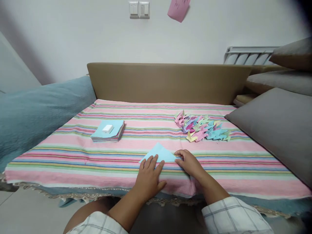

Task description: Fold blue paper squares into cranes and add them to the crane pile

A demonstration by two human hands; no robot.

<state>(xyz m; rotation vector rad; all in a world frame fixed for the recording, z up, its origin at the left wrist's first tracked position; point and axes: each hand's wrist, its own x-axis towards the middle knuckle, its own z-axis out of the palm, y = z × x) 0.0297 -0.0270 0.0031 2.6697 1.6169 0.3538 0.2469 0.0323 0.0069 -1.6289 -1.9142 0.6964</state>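
Observation:
A light blue sheet of origami paper [159,151], folded into a triangle, lies on the striped cloth in front of me with its point facing away. My left hand [149,174] rests on the paper's near edge, fingers spread and palm down. At the right corner, my right hand [188,162] pinches the paper between thumb and fingers. Beyond it to the right is a heap of folded paper cranes [201,128] in pink, blue, yellow, green and purple. To the left stands a stack of square coloured paper [108,131], blue on top, with a small white block [107,128] on it.
The striped cloth [73,156] covers a sofa seat with a brown backrest [168,83]. A blue-covered armrest [44,110] borders the left side. Grey cushions [275,123] are piled on the right. Light switches [139,9] and a pink note [178,9] are on the wall.

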